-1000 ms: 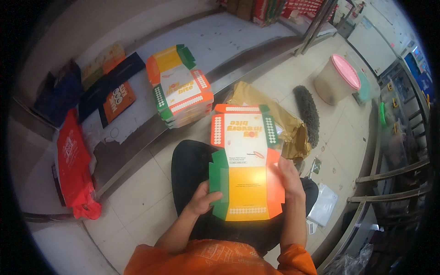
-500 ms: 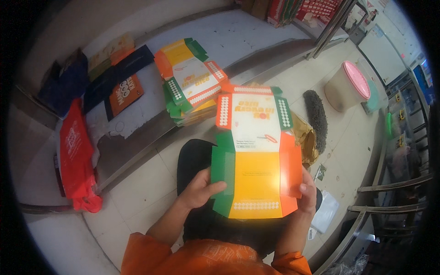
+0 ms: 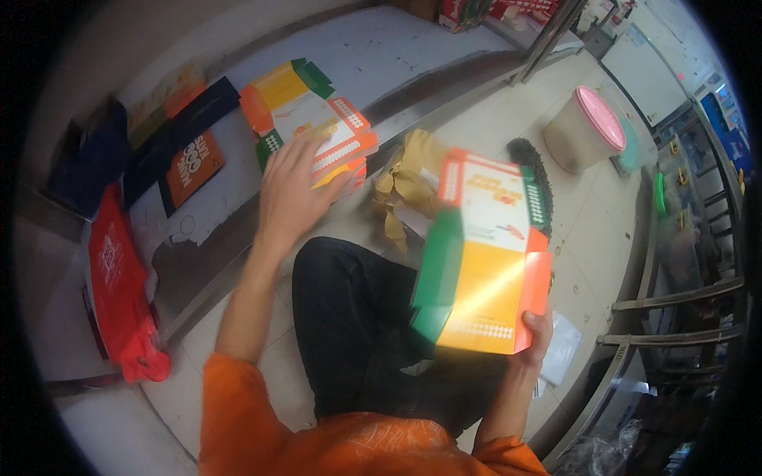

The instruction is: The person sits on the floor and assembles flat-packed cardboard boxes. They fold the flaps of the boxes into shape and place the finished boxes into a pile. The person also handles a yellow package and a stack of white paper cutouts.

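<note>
My right hand grips the lower right corner of a flat, unfolded carton. This carton is yellow, white, green and orange, and it tilts above my lap. A bright glare crosses its yellow panel. My left hand reaches out to the left over a stack of similar flat cartons. Its fingers are stretched out on the top carton and its thumb is apart near the stack's front edge. Part of the stack is hidden under that hand.
The stack lies on a grey ledge, with dark blue and orange printed pieces farther left. A red bag hangs over the ledge's edge. Crumpled brown paper, a pink-lidded bucket and a metal rack stand beyond and right.
My left hand has let go of the carton and moved up and left onto the stack. The held carton has shifted right and tilted, now in my right hand alone.
</note>
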`<state>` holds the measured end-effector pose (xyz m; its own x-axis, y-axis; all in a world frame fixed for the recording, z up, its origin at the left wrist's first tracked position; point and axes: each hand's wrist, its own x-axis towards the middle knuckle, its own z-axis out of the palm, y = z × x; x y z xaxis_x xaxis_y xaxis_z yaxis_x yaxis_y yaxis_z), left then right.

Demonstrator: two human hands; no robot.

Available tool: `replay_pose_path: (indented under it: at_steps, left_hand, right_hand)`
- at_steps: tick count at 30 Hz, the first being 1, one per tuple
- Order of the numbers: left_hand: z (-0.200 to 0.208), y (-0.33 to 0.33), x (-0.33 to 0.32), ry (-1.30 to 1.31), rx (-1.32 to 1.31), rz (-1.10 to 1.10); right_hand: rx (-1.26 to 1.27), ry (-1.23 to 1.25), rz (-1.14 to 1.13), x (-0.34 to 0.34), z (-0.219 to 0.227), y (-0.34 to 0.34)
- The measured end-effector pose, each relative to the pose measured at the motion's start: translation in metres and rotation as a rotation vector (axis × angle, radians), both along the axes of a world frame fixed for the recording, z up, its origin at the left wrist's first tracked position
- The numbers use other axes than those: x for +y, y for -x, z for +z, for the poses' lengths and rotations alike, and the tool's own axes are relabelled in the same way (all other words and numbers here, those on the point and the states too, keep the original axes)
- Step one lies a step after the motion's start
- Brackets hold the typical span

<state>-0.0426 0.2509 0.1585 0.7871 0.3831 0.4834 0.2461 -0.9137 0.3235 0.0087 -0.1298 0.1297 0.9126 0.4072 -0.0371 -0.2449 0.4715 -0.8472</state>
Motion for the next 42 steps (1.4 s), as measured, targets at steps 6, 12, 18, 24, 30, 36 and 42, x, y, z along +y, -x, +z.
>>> replay_pose_path:
  at_steps: [6,12,18,24,30,36,42]
  left_hand:
    - [-0.017,-0.01,0.049,-0.046,0.51,-0.081]
    - [-0.015,0.0,0.055,-0.122,0.504,-0.131]
    - [-0.033,0.018,0.077,0.203,0.318,-0.207]
    - [-0.077,0.032,0.112,1.329,-0.486,-0.117]
    - [-0.049,-0.015,0.088,1.314,-0.494,-0.03]
    - [-0.058,-0.031,0.1,1.594,-0.709,-0.002]
    - [-0.056,-0.027,0.098,1.502,-0.595,0.056]
  right_hand:
    - [-0.241,0.125,-0.09,-0.005,0.003,-0.026]
    - [-0.231,-0.001,0.004,0.055,0.024,-0.077]
    - [-0.138,-0.24,0.343,0.183,0.029,-0.128]
    - [-0.226,0.23,0.65,0.304,0.02,-0.165]
    - [-0.728,0.969,0.315,0.316,-0.002,-0.17]
    - [-0.707,0.981,0.11,0.344,-0.01,-0.14]
    - [-0.814,0.942,-0.086,0.347,-0.029,-0.134]
